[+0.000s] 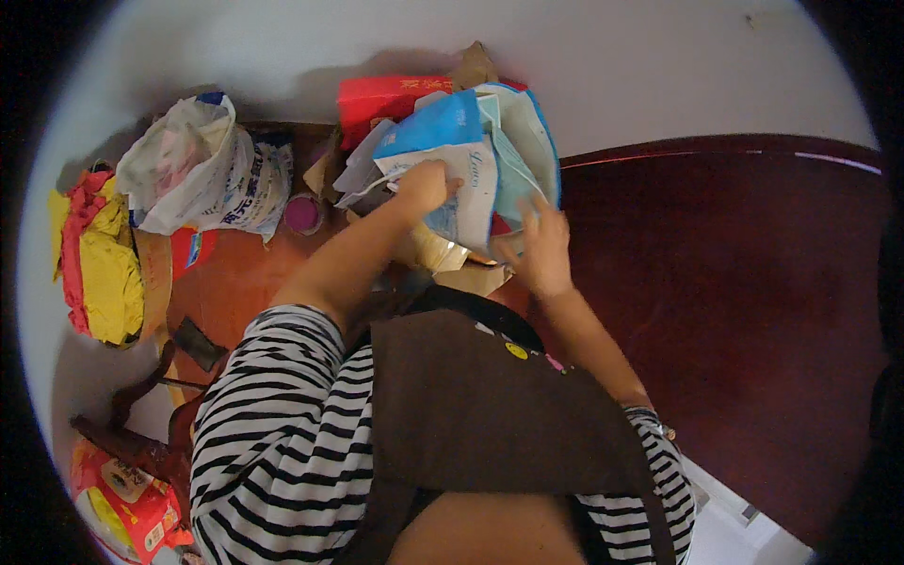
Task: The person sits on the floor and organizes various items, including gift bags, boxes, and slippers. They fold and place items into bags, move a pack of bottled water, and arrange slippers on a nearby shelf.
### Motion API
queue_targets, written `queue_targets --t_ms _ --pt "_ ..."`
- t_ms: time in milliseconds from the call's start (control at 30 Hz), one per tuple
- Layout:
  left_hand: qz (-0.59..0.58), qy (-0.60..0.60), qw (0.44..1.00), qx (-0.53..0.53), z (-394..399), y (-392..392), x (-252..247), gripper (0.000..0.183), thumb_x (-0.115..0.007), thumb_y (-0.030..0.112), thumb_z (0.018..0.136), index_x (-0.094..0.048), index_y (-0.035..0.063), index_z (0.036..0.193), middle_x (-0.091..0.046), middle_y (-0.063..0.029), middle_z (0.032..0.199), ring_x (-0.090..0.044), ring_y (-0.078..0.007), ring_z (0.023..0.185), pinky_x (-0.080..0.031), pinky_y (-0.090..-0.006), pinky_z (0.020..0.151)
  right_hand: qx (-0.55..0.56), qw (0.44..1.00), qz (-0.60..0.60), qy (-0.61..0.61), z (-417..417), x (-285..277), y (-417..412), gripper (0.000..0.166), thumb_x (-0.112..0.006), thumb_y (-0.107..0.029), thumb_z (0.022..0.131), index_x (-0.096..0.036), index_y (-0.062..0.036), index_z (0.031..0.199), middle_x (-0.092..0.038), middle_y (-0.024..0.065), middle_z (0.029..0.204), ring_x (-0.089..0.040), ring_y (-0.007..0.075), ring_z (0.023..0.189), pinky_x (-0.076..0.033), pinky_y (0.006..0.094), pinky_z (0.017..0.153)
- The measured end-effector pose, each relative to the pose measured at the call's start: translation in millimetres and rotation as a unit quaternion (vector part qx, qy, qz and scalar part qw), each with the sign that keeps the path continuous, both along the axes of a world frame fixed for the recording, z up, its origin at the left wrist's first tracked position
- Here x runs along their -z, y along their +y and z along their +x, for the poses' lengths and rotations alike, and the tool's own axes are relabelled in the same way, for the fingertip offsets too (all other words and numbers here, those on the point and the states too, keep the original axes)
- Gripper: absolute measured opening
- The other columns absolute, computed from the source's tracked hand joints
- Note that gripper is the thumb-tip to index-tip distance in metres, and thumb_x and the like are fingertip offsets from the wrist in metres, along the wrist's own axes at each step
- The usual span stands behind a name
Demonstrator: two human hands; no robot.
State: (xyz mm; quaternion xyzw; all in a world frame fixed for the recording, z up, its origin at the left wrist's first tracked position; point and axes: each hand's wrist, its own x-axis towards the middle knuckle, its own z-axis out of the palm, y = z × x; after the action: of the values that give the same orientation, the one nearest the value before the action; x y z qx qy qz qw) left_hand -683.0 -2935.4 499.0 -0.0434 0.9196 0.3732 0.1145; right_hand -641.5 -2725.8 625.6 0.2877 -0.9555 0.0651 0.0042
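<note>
A blue-and-white carrier bag bearing writing stands tilted before me, with its mouth gaping to the right. My left hand holds the bag's front panel, and a thin white cord handle runs beside it. Inside the mouth sits a pale green, flat folded item that looks like a disposable face mask. My right hand is at the lower right of the mouth, fingers spread and blurred by motion. Whether those fingertips pinch the bag's edge or the green item is unclear.
A red box stands behind the bag by the wall. Left of it are a purple-lidded jar, a stuffed white plastic bag and a yellow-and-red package. A dark flat object lies near the wooden chair. The dark red tabletop extends right.
</note>
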Motion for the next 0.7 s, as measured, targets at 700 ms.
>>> queue_targets --t_ms 700 --pt "-0.065 -0.127 0.987 -0.070 -67 26 151 0.037 -0.060 0.033 0.077 -0.063 0.0092 0.105 -0.062 -0.0142 0.104 -0.059 -0.0319 0.095 -0.047 -0.0390 0.081 -0.016 0.963 0.135 -0.231 -154 194 -13 0.069 -0.069 -0.052 0.065 -0.057 -0.0052 0.114 -0.055 0.0179 0.117 -0.051 0.0327 0.110 -0.040 0.0384 0.092"
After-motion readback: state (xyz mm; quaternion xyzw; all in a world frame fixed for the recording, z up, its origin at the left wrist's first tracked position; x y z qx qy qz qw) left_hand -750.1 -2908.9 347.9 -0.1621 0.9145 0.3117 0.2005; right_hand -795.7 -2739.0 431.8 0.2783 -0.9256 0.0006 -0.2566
